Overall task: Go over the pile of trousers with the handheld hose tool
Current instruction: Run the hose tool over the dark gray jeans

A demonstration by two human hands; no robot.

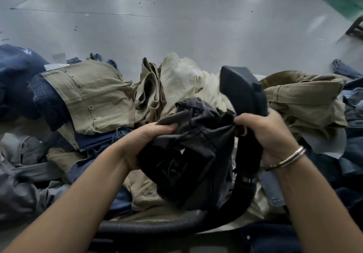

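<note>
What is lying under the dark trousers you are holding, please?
Under the dark trousers: khaki trousers, pale cloth and the ribbed hose. Anything directly beneath stays hidden.

2 hands (269, 133), 1 hose tool (243, 92), 1 bangle (288, 157), approx 3 khaki trousers (94, 95)

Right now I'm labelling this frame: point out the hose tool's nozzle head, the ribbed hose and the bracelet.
nozzle head (242, 88), head view, its dark flat face.
ribbed hose (149, 227), head view, mid-length of the corrugated run.
bracelet (288, 157), head view, metal band at the right wrist.
</note>
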